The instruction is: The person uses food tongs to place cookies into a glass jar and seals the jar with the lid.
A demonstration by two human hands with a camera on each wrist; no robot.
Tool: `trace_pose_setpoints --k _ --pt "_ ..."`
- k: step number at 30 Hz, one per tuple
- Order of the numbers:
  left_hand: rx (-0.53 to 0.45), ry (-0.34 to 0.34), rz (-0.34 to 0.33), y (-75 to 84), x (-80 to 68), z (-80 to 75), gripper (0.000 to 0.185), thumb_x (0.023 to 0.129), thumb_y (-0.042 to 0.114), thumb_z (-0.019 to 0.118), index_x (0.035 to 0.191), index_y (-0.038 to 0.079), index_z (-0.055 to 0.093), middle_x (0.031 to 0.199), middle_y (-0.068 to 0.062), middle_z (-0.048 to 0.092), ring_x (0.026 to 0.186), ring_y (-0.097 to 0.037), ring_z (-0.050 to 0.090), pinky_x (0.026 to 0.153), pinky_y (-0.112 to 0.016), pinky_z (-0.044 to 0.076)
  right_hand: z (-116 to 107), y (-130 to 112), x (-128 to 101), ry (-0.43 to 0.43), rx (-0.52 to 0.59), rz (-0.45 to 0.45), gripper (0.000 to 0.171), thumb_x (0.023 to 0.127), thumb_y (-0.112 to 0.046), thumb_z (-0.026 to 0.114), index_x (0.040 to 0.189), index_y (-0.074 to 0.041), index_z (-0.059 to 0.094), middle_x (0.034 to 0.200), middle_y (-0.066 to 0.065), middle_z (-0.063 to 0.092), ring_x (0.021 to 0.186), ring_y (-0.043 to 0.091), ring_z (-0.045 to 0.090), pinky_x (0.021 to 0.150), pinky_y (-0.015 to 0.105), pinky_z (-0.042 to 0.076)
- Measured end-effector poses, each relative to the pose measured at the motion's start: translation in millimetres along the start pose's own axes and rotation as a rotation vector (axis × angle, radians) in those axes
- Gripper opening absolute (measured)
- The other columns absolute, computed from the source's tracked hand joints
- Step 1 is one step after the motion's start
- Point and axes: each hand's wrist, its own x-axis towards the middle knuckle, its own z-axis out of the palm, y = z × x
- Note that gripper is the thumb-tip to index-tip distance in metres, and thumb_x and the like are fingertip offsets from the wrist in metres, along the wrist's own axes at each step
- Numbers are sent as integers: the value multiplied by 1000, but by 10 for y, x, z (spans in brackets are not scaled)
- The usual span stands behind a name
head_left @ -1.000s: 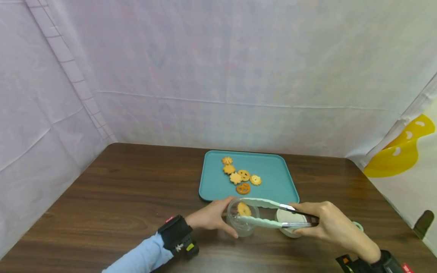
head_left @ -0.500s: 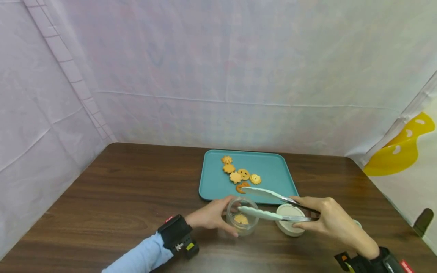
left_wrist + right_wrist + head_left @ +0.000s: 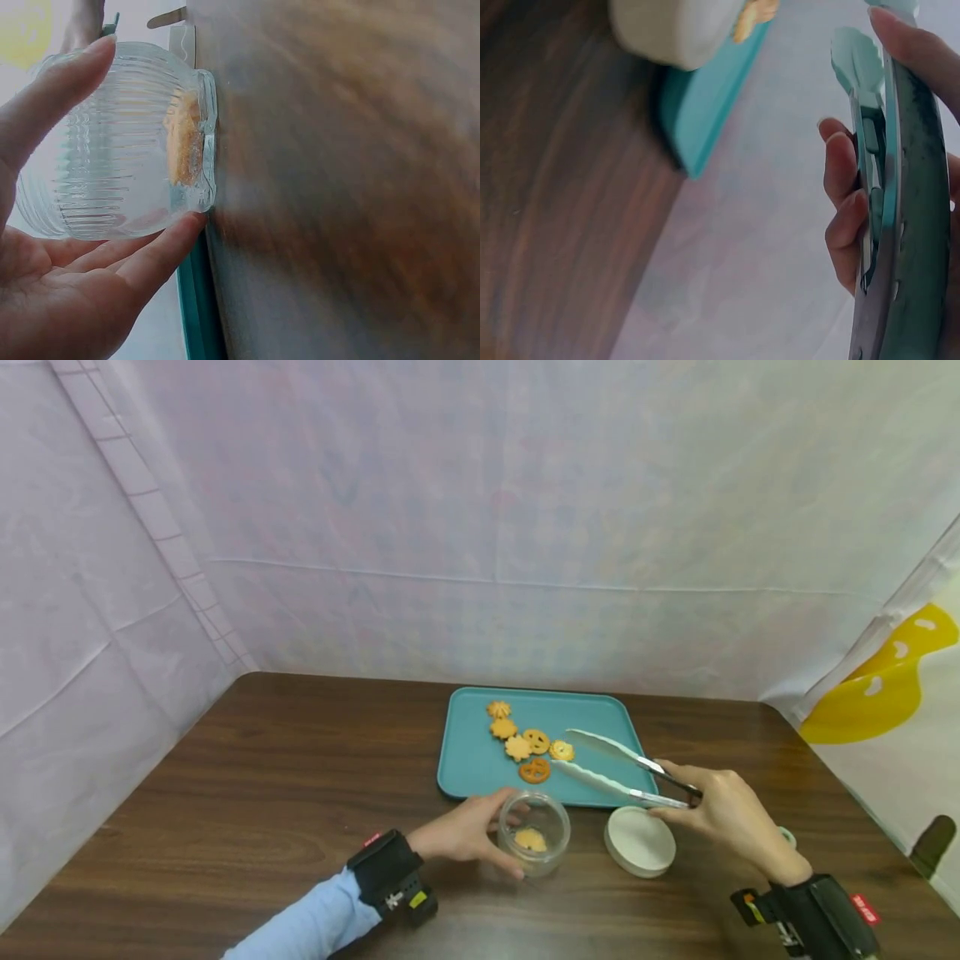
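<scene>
The left hand (image 3: 461,835) curled round a ribbed glass jar (image 3: 534,835) standing on the worktop (image 3: 262,793), thumb and fingers against its wall. One cookie (image 3: 530,839) lay inside the jar. The right hand (image 3: 723,814) gripped a pair of tongs (image 3: 611,768) by the handle end, the tips parted above the teal tray (image 3: 472,760) near the pretzel-shaped cookie (image 3: 534,770). A white lid (image 3: 640,842) lay just beside the jar.
</scene>
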Motion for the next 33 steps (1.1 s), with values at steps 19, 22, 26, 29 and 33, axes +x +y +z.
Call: trace_pose_setpoints --k 19,22,26,29,33 --pt "-31 -8 -16 7 -7 -5 80 65 6 78 131 7 34 128 -17 44 114 -29 48 93 -21 41 207 260 111 -167 -73 191 80 61 -51 73 117 3 56 45 -6 40 43 4 21 38 20 22" --pt "-37 -10 -21 10 -7 -8 79 65 6 78 131 7 34 128 -17 44 114 -29 48 93 -21 41 238 289 133 -181 -70 195 82 61 -52 73 118 3 55 42 -6 37 43 5 18 38 20 21" --pt "-47 -13 -28 12 -9 -11 79 66 5 78 131 7 34 128 -17 44 114 -29 47 93 -21 41 286 325 169 -202 -58 202 82 61 -52 73 117 5 55 42 -10 30 43 4 18 39 19 19" --pt "-46 -13 -36 12 -9 -10 78 66 6 78 131 8 35 128 -16 44 115 -28 47 93 -21 41 313 345 198 -209 -45 195 80 62 -49 74 116 7 55 45 -10 35 43 5 20 39 19 19" --pt "-37 -12 -42 12 -9 -8 77 66 7 78 130 8 36 128 -16 44 115 -28 47 93 -22 42 325 351 240 -213 -34 185 75 63 -44 75 114 8 56 56 0 53 47 7 29 42 20 25"
